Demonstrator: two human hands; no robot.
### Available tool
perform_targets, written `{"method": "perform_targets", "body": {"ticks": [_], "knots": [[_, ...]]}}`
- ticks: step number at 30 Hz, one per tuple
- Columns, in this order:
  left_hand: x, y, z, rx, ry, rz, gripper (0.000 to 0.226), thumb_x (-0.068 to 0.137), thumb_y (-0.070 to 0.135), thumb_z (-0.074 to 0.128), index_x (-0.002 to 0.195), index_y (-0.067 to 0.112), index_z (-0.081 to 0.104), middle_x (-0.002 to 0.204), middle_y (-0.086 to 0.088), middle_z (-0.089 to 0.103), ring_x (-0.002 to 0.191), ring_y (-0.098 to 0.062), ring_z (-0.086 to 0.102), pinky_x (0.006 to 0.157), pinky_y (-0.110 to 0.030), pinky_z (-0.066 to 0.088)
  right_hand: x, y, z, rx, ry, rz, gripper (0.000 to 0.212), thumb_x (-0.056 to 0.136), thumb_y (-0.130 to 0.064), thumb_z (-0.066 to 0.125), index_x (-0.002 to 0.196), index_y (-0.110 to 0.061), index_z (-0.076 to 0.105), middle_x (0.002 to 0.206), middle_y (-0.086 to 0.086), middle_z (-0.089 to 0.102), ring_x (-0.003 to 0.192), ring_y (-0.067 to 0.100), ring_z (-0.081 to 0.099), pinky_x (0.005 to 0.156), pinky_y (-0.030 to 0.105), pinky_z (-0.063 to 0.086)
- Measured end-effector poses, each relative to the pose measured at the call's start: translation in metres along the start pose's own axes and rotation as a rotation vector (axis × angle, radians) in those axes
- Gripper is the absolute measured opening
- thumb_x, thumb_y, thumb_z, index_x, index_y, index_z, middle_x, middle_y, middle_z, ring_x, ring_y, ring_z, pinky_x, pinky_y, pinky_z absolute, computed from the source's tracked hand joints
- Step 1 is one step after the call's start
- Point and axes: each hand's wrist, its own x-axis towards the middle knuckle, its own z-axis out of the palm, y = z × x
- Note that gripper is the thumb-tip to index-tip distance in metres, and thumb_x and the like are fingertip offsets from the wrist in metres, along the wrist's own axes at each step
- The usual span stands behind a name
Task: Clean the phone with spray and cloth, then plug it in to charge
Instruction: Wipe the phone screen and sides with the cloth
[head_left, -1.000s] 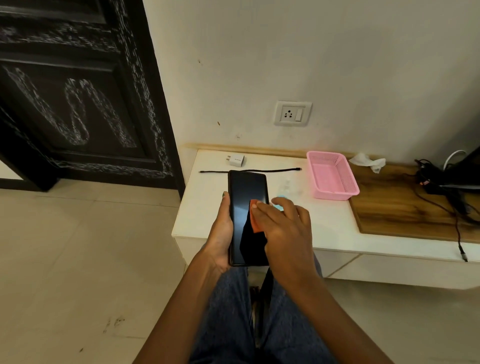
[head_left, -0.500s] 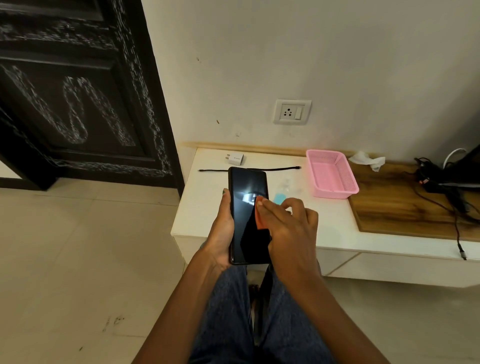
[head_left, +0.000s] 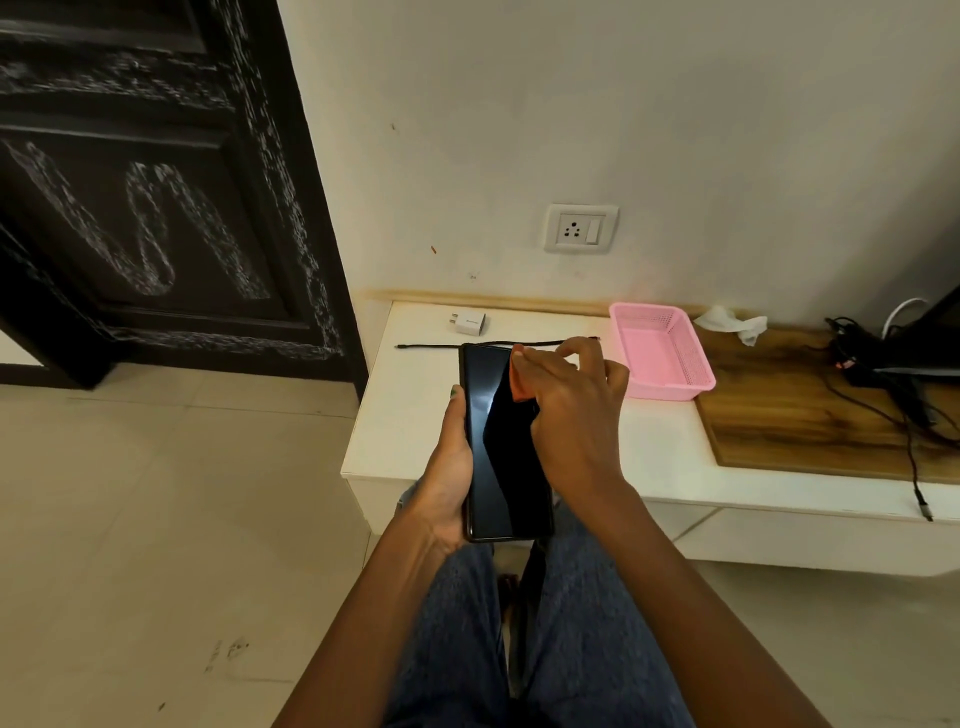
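A black phone (head_left: 493, 452) is held screen up over my lap, gripped along its left edge by my left hand (head_left: 451, 478). My right hand (head_left: 569, 410) presses a small orange cloth (head_left: 519, 379) against the upper right part of the screen, fingers over the cloth. On the white table behind lie a white charger adapter (head_left: 469, 323) and a black cable (head_left: 441, 346). A wall socket (head_left: 580, 228) sits above the table. The spray bottle is hidden behind my right hand.
A pink basket (head_left: 670, 382) stands on the white table (head_left: 410, 415), right of my hands. A crumpled tissue (head_left: 732, 322), a wooden board (head_left: 789, 415) and dark cables (head_left: 883, 405) lie at the right. A black door (head_left: 156, 208) fills the left.
My right hand has slid the cloth up the screen toward the phone's top edge. The phone and left hand stay about where they were.
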Motion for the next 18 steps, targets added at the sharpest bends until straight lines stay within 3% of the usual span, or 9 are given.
{"method": "perform_targets", "body": {"ticks": [4, 8, 12, 15, 18], "knots": [[0.000, -0.002, 0.000, -0.023, -0.028, -0.009, 0.061, 0.090, 0.066, 0.029, 0.072, 0.035, 0.078, 0.079, 0.004, 0.077, 0.073, -0.009, 0.073, 0.055, -0.019, 0.055, -0.001, -0.008, 0.002, -0.001, -0.003, -0.033, 0.036, 0.057, 0.004, 0.056, 0.085, -0.015, 0.068, 0.097, -0.004, 0.071, 0.096, 0.024, 0.051, 0.073, 0.031, 0.021], [-0.002, 0.000, 0.002, -0.055, -0.046, -0.018, 0.060, 0.086, 0.069, 0.033, 0.074, 0.032, 0.079, 0.079, 0.000, 0.077, 0.071, -0.012, 0.073, 0.056, -0.022, 0.056, 0.001, 0.001, -0.003, -0.036, -0.009, -0.028, 0.049, 0.062, 0.005, 0.073, 0.106, -0.017, 0.070, 0.108, -0.004, 0.071, 0.099, 0.028, 0.054, 0.077, 0.034, 0.023], [-0.002, -0.004, 0.004, -0.046, -0.053, -0.045, 0.062, 0.084, 0.073, 0.031, 0.076, 0.035, 0.078, 0.079, 0.001, 0.077, 0.071, -0.012, 0.073, 0.063, -0.026, 0.060, 0.004, 0.006, -0.008, -0.020, 0.024, 0.018, 0.033, 0.071, -0.002, 0.070, 0.102, -0.012, 0.071, 0.100, 0.002, 0.073, 0.092, 0.028, 0.051, 0.073, 0.034, 0.023], [-0.002, -0.005, 0.003, -0.045, -0.032, -0.064, 0.063, 0.084, 0.074, 0.030, 0.079, 0.034, 0.078, 0.083, 0.000, 0.077, 0.074, -0.014, 0.073, 0.072, -0.029, 0.058, 0.000, 0.010, -0.008, -0.032, 0.033, 0.046, 0.036, 0.065, -0.001, 0.078, 0.099, -0.012, 0.072, 0.095, 0.003, 0.074, 0.089, 0.029, 0.054, 0.072, 0.034, 0.027], [-0.003, -0.007, 0.003, -0.035, -0.040, -0.069, 0.062, 0.084, 0.074, 0.030, 0.080, 0.035, 0.078, 0.085, 0.000, 0.077, 0.077, -0.014, 0.074, 0.067, -0.027, 0.060, -0.003, 0.009, -0.008, -0.040, 0.050, 0.058, 0.039, 0.061, 0.002, 0.081, 0.097, -0.011, 0.072, 0.092, 0.002, 0.074, 0.085, 0.030, 0.055, 0.071, 0.034, 0.025]]}}
